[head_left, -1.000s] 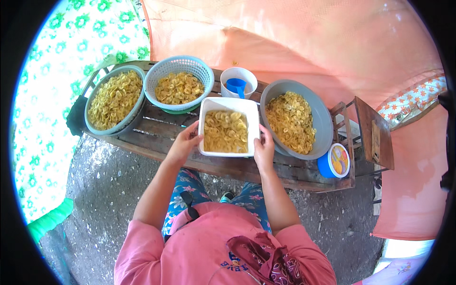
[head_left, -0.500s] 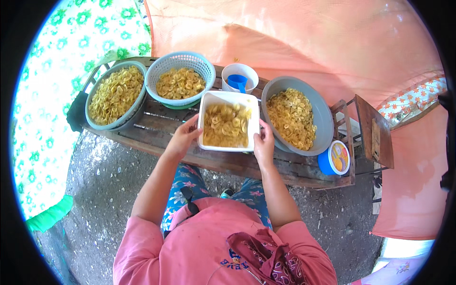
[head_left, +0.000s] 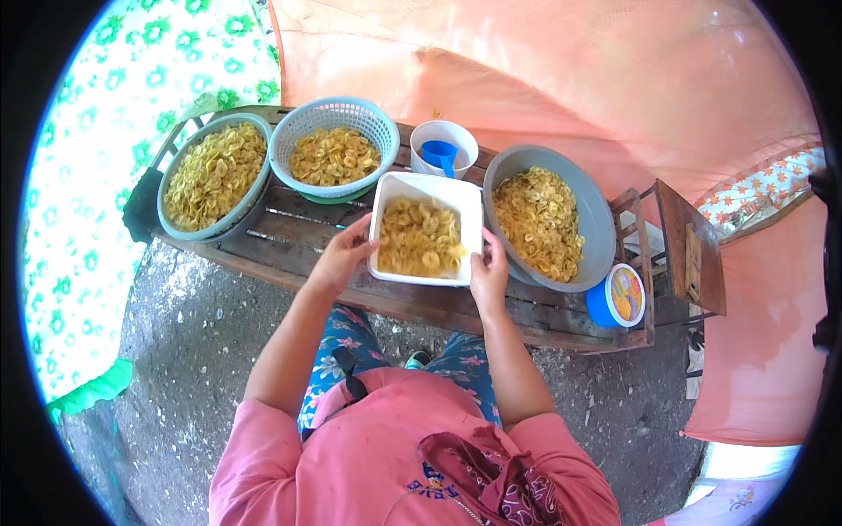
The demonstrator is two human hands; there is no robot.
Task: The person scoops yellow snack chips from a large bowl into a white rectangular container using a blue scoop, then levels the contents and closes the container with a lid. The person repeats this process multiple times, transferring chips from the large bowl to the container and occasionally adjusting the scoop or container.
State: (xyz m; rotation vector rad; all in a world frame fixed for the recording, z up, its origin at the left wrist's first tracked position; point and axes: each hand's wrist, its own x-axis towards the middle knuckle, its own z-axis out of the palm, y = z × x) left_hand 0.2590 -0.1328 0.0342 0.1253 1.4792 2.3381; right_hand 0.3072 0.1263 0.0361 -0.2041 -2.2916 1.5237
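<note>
Between my hands I hold a white square tub by its two sides, above the slatted wooden bench. Banana chips lie in it, partly blurred by motion. My left hand grips the left wall, its fingers partly hidden beneath. On the right wall is my right hand, thumb at the rim. Just right of the tub stands a grey basin with banana chips in it. Behind the tub are a pale blue colander of chips and a white bucket with a blue plastic cup.
A pale blue-grey basin heaped with chips is at the bench's left end. A blue tub with a white-rimmed lid stands at the right of the wooden bench. Beyond it is a wooden chair. Orange sheeting hangs behind.
The white tub has shifted slightly, and the chips inside have slid and tumbled toward its near side. Both hands keep their grip.
</note>
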